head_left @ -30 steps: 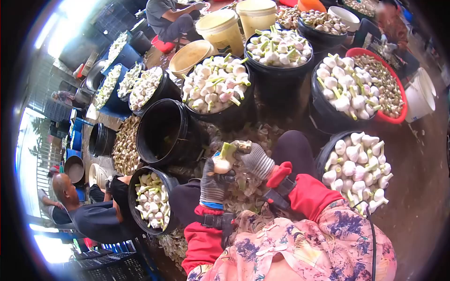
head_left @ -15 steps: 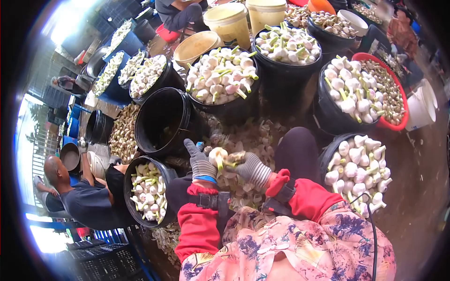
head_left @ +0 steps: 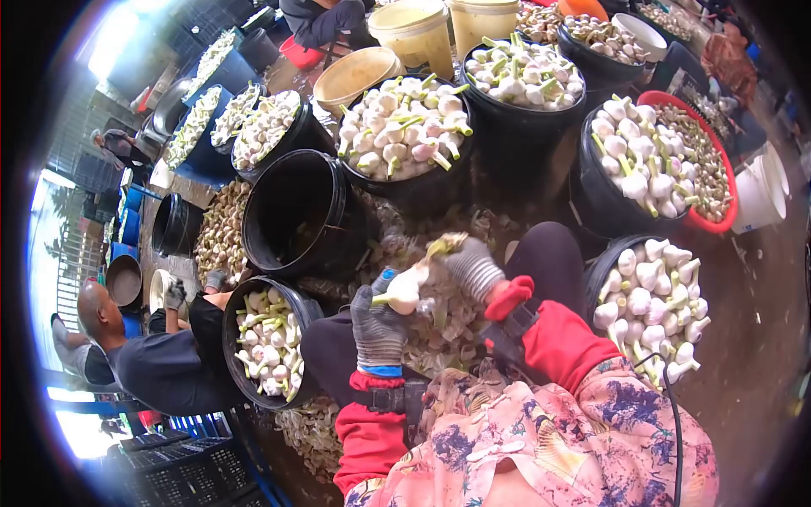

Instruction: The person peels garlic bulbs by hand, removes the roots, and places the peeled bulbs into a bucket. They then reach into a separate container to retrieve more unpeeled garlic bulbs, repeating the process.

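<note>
My left hand [head_left: 378, 325], in a grey ribbed glove with blue at the fingertips and cuff, holds a white garlic bulb [head_left: 404, 294] whose green-tipped end points left. Up and to the right, my right hand [head_left: 475, 266], gloved the same way, is closed on a yellowish-brown strip of garlic skin [head_left: 445, 245]. The strip runs from the bulb's upper side towards the right fingers. Beneath both hands lies a heap of loose papery garlic peelings [head_left: 448, 329] between my knees.
Beside my left knee stands a black bucket of trimmed garlic [head_left: 269, 346]; another garlic bucket [head_left: 650, 296] is on my right. Ahead are a black bucket with a dark interior [head_left: 291, 211], more full buckets and a red basin [head_left: 726, 190]. A person [head_left: 169, 359] sits at left.
My right hand has moved up and right, drawing skin away from the bulb. The left hand has turned more upright and shifted right with the bulb.
</note>
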Demonstrator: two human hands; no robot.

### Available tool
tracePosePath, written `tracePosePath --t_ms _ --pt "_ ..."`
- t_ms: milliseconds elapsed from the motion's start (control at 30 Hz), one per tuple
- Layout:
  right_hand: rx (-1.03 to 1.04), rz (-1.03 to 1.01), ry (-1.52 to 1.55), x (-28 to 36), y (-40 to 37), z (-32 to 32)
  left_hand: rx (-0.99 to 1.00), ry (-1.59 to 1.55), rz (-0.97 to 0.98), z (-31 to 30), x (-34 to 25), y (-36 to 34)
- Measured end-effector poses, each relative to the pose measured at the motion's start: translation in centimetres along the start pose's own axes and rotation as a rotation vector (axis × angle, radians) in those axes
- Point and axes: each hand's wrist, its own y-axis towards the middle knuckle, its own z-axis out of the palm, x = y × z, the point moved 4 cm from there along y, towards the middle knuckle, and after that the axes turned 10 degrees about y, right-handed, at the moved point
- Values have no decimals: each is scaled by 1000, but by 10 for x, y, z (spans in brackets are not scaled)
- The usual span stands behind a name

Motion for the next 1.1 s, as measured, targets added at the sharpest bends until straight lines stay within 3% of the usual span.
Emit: tracePosePath --t_ms 33,100,167,200,233,267,300,367,400,433,533,600,667,700,733,767,800,833,867,900,967,1033,1100 --pt "-105 -64 -77 -10 9 -8 59 -24 -87 2 1 -10" --pt "70 112 -683 37 2 -8 112 -44 -178 3 0 -22" --pt "170 207 -775 34 -2 -7 176 -32 -169 8 -2 -23" --pt "214 -4 -557 30 -6 1 179 -33 -170 9 -2 -21" --pt "255 -211 -336 27 -11 6 143 194 -67 6 -5 -17" --pt "323 -37 21 38 -18 19 104 421 34 4 -8 -13" --pt "340 337 210 42 -35 17 107 423 25 0 -7 -10" --pt "355 217 354 40 -44 24 298 927 309 11 -14 -8" --pt "325 109 310 28 -40 30 262 970 293 15 -13 -11" --pt "310 6 223 34 -38 33 267 972 290 23 -12 -14" --pt "281 7 193 43 -46 32 56 705 475 24 -19 -13" --pt "227 -253 -69 58 -52 36 -18 763 473 11 -18 -5" --pt "220 -268 -171 56 -48 43 -94 883 561 7 -19 -2" --pt "212 -283 -278 54 -45 48 -95 887 558 4 -19 -2" --pt "267 -383 -160 59 -39 56 -44 700 440 3 -17 0" --pt "265 -380 -156 58 -36 53 5 513 322 4 -15 1" --pt "258 -197 -64 51 -30 47 107 385 272 8 -16 1" --pt "209 -137 -194 42 -20 41 139 114 150 3 -10 2" --pt "169 -73 -324 32 -10 35 20 54 140 14 -13 2" --pt "285 -119 -304 -3 6 35 -100 -7 132 25 -15 2" --pt "604 103 -948 43 -7 24 -43 -25 108 2 -18 17" --pt "555 33 -810 44 -5 21 30 -47 75 -6 -18 35" --pt "444 -142 -501 47 2 23 -202 137 94 -16 -18 51"
